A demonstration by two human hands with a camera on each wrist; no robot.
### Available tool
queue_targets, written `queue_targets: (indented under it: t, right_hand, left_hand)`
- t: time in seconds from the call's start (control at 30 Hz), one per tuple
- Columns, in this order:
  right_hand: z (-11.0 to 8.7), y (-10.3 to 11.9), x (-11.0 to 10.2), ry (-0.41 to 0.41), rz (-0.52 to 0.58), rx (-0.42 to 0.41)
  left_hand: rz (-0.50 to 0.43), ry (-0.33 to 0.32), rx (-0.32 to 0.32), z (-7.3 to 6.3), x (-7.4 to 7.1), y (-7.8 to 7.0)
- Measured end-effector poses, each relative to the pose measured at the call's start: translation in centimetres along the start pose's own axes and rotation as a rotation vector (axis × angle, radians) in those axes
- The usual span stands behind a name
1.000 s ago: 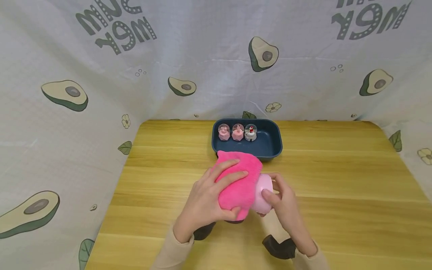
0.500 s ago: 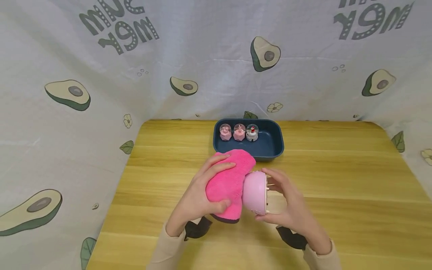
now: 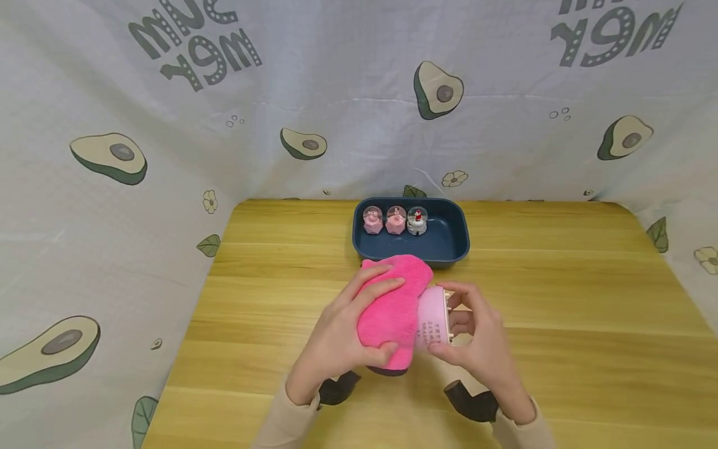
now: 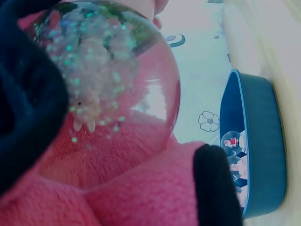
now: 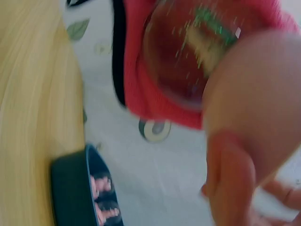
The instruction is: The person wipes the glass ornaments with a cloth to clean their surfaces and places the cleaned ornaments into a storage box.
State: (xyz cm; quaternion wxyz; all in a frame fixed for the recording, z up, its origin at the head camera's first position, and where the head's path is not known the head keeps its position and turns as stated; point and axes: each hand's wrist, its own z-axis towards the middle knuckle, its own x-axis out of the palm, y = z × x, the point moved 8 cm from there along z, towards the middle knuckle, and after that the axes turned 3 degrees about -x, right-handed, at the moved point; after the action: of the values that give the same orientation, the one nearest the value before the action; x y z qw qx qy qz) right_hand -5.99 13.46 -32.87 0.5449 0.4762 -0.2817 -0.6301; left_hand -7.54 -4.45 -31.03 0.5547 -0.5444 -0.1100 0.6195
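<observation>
A large snow globe lies sideways between the hands, its pink base (image 3: 433, 318) bearing lettering on its side. Clear glass (image 4: 150, 101) with floating glitter and a pale figure shows in the left wrist view; the head view hides the glass under a bright pink cloth (image 3: 392, 312). With fingers spread over it, the left hand (image 3: 342, 330) holds the cloth around the glass. The right hand (image 3: 482, 337) grips the base by its rim, thumb on the near side and fingers on the far side. In the right wrist view the base partly covers the glass (image 5: 183, 56).
Behind the hands stands a dark blue tray (image 3: 449, 246) on the wooden table (image 3: 561, 312). Three small snow globes sit in its left part: two pink ones (image 3: 373, 221) (image 3: 395, 221) and a white one (image 3: 417, 222). A curtain printed with avocados (image 3: 437, 90) hangs behind.
The snow globe has been turned about its axis, bringing the base's lettering into view. Both hands and the cloth shifted left, then back right, and the right hand's grip on the rim changed.
</observation>
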Motion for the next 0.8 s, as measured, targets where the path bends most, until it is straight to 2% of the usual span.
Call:
queue_targets:
  t: [0.07, 0.17, 0.23, 0.27, 0.37, 0.5, 0.57, 0.67, 0.73, 0.8]
  right_hand:
    - [-0.2, -1.1, 0.3, -0.015, 0.032, 0.181]
    - [-0.8, -2.6, 0.8, 0.013, 0.08, 0.428]
    - [-1.0, -3.1, 1.1, 0.055, 0.084, 0.49]
    - [-1.0, -3.1, 1.2, 0.086, 0.086, 0.481]
    - [-0.8, -2.4, 1.4, 0.19, 0.117, 0.368]
    - [-0.5, -0.6, 1.3, 0.281, 0.005, 0.14]
    - [-0.4, 0.2, 1.0, 0.261, -0.114, 0.022]
    - [-0.2, 1.0, 0.6, 0.203, -0.229, -0.141]
    - [-0.2, 1.2, 0.4, 0.16, -0.25, -0.211]
    - [-0.3, 1.3, 0.2, 0.12, -0.238, -0.246]
  left_hand:
    - [0.062, -0.012, 0.002, 0.0, 0.1, -0.2]
    - [0.152, -0.032, 0.022, 0.0, 0.2, -0.7]
    - [0.179, -0.037, 0.024, 0.0, 0.3, -0.8]
    - [0.177, -0.033, 0.012, 0.0, 0.3, -0.7]
    - [0.087, -0.007, -0.026, 0.1, 0.0, -0.1]
    - [-0.088, 0.03, -0.048, 0.3, -0.7, 0.7]
    - [-0.135, 0.044, -0.036, 0.3, -1.0, 0.8]
    - [-0.133, 0.056, -0.021, 0.4, -0.9, 0.6]
    - [-0.124, 0.053, -0.011, 0.4, -0.8, 0.5]
    - [-0.093, 0.03, -0.003, 0.4, -0.6, 0.3]
